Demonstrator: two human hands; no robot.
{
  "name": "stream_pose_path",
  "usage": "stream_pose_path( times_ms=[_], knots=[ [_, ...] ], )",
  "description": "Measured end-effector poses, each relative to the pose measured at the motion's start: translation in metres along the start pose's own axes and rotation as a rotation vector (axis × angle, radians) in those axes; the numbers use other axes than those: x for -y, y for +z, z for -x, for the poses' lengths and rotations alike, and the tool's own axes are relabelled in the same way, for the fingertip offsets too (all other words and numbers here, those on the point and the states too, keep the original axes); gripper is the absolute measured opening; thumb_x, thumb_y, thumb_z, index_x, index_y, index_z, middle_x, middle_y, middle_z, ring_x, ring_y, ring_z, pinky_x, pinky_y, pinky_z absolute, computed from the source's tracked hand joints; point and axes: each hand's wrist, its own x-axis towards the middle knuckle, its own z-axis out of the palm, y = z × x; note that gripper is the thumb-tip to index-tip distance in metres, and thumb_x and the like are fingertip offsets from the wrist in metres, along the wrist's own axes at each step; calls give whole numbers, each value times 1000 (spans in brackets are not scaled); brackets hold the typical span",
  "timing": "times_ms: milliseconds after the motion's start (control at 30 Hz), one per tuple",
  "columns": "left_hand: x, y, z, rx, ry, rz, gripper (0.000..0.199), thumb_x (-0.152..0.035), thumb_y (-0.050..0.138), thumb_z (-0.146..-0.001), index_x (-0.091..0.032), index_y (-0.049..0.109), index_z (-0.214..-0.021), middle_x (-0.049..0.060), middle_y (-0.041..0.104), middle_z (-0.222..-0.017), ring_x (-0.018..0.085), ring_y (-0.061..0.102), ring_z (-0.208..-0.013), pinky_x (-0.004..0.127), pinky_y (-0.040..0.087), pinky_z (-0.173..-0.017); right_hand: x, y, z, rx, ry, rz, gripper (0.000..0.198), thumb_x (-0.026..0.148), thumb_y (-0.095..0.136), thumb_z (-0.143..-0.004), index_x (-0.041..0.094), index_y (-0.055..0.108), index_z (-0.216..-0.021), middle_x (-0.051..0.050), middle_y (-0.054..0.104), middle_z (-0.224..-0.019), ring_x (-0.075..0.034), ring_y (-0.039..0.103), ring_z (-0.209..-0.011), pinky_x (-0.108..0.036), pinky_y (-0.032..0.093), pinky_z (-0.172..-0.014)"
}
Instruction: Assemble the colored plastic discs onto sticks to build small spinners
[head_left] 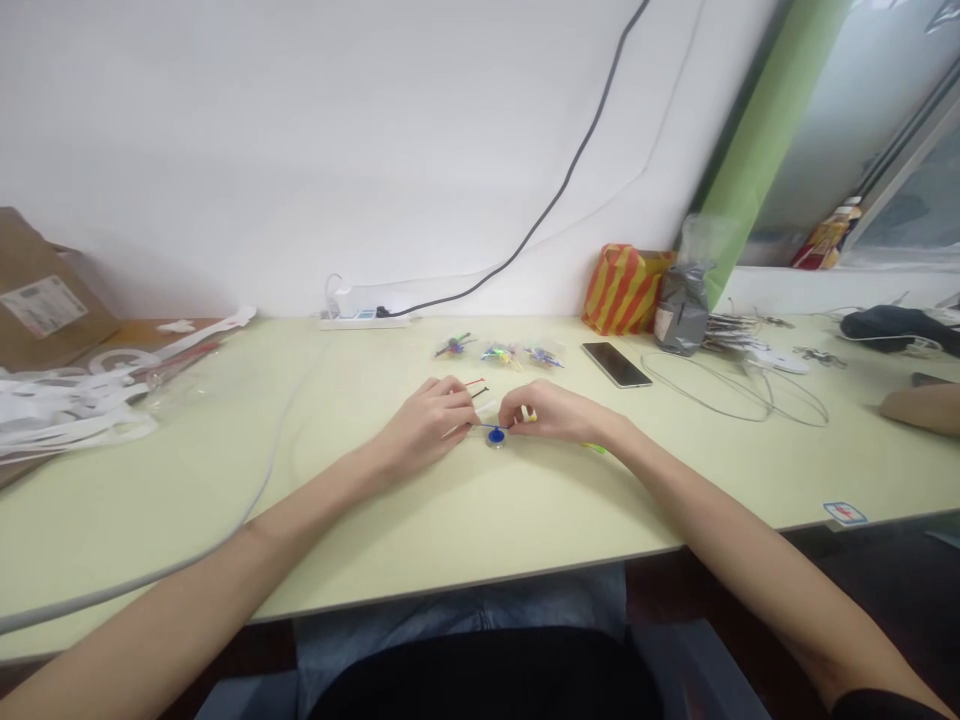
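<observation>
In the middle of the table (450, 535), a small round blue piece (496, 436) stands on a silvery or clear base. A thin blue rod (487, 426) runs across its top from one hand to the other. My left hand (437, 412) pinches the rod's left end, while the fingertips of my right hand (546, 408) are closed at its right end. Thin red (475, 381) and black sticks (480, 391) lie just beyond my left fingers. A whitish piece (487, 410) shows between the hands, and a yellow-green bit (594, 448) peeks out beneath my right wrist.
Several small bags of colourful parts (500, 354) lie farther back, left of a phone (616, 365). A power strip (362, 319) sits against the wall. White strips (71, 410) and a cardboard box (45, 290) are at left. Another person's arm (922, 408) rests at right.
</observation>
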Motion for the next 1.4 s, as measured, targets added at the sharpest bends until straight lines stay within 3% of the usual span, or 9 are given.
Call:
stream_pose_path(
  times_ms=[233, 433, 600, 867, 1167, 1400],
  knots=[
    [1, -1, 0, 30, 48, 24, 24, -12, 50, -96, -23, 71, -102, 5, 70, -97, 24, 55, -112, 40, 42, -96, 0, -2, 1, 29, 26, 11, 18, 7, 60, -81, 17, 71, -91, -3, 71, -87, -15, 59, -75, -25, 45, -68],
    [-1, -3, -1, 86, 100, 56, 24, -12, 45, -98, -21, 66, -93, 4, 68, -91, 21, 58, -103, 39, 41, -102, -2, -3, 0, 31, -4, 44, 12, 10, 62, -83, 17, 71, -88, -3, 68, -84, -14, 56, -73, -24, 42, -67],
    [-4, -4, -1, 136, 103, 85, 27, -11, 40, -99, -20, 65, -98, 5, 68, -97, 19, 60, -97, 39, 41, -103, -6, -2, -1, 44, 2, 18, 5, 13, 64, -83, 16, 67, -80, -1, 67, -79, -14, 55, -71, -24, 41, -65],
    [-5, -5, -1, 119, 100, 34, 21, -18, 44, -101, -20, 65, -101, 6, 68, -96, 23, 58, -103, 37, 43, -95, -6, -4, 1, 67, 33, -32, 4, 17, 66, -83, 16, 70, -83, -2, 70, -82, -15, 60, -73, -24, 43, -66],
    [-4, -3, -4, 136, 192, 12, 20, -25, 48, -103, -19, 67, -99, 5, 71, -92, 22, 60, -101, 39, 40, -105, -4, -9, 2, 79, 72, -34, 11, 20, 64, -88, 15, 74, -88, -5, 73, -87, -16, 61, -76, -26, 43, -70],
    [-7, -1, -3, 143, 147, 0, 23, -21, 46, -102, -21, 67, -111, 5, 69, -90, 21, 59, -93, 41, 40, -106, -6, -9, 2, 111, 71, -42, 11, 20, 64, -88, 14, 73, -88, -4, 73, -84, -16, 60, -73, -25, 42, -67]
  ],
)
